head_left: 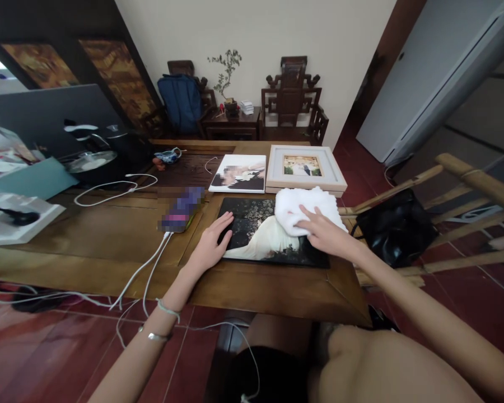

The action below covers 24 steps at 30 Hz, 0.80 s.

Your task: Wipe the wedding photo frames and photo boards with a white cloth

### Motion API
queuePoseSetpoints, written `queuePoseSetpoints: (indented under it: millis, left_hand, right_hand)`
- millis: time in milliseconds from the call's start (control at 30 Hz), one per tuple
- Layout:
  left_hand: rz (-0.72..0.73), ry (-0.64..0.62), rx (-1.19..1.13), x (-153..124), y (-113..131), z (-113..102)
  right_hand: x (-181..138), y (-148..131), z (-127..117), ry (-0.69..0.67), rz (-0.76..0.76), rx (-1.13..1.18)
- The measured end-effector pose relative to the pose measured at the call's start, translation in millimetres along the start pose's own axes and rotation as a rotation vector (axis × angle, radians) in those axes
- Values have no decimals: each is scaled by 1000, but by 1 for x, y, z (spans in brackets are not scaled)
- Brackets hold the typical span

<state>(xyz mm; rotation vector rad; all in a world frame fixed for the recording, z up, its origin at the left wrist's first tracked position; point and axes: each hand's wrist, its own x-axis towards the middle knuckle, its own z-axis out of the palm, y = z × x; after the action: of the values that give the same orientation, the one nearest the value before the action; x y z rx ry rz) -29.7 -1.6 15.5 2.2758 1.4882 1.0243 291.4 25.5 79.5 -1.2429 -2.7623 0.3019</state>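
Observation:
A dark photo panel [252, 221] with a white dress in the picture lies flat on the wooden table [109, 235]. My left hand [212, 243] rests flat on the panel's left edge, fingers spread. My right hand [325, 232] presses down on a white cloth [306, 204] lying over the panel's upper right part, fingers stretched over it.
Behind the panel lie an unframed photo print [239, 173] and a white framed photo [304, 168]. A phone [180, 211] with white cables sits to the left. A black bag [397, 226] rests on a bamboo chair at right. Kettle and clutter stand far left.

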Motion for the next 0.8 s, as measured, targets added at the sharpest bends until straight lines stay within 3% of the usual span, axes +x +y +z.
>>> queuePoseSetpoints:
  millis: [200, 333, 467, 633, 800]
  left_hand:
    - [11, 9, 9, -1, 0, 0]
    - [13, 5, 13, -1, -1, 1]
    - [16, 5, 16, -1, -2, 1]
    - [16, 6, 9, -1, -3, 0]
    - [9, -4, -2, -1, -2, -1]
  right_hand:
    - [-69, -46, -7, -197, -56, 111]
    - [-87, -65, -21, -316, -64, 176]
    - [-62, -51, -22, -288, -35, 158]
    - [-5, -7, -24, -147, -28, 159]
    - [44, 26, -37, -91, -44, 155]
